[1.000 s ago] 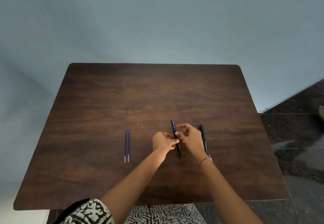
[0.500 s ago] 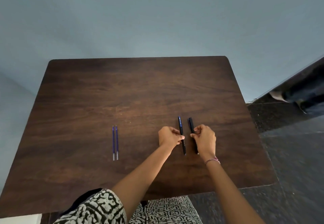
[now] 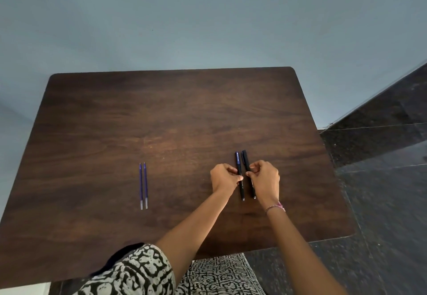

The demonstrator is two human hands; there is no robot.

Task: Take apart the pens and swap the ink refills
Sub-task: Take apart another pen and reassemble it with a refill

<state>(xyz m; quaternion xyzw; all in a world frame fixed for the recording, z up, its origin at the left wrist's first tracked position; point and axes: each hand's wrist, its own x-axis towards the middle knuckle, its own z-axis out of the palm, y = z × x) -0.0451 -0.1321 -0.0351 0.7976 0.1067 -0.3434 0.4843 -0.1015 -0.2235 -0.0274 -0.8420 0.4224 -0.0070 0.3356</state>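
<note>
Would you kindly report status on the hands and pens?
Left hand pinches blue-clipped black pen. Right hand pinches all-black pen. Both flat on dark wooden table. Two thin blue ink refills lie clear, leftward.

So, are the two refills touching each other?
Apart. Head view: left refill and right refill lie parallel, a thin strip of table showing between them all along.

Black-and-white printed short sleeve (image 3: 138,269) on the left arm; pink-and-white thread bracelet (image 3: 275,208) at the wrist of the right hand (image 3: 265,179); forearms bare.
</note>
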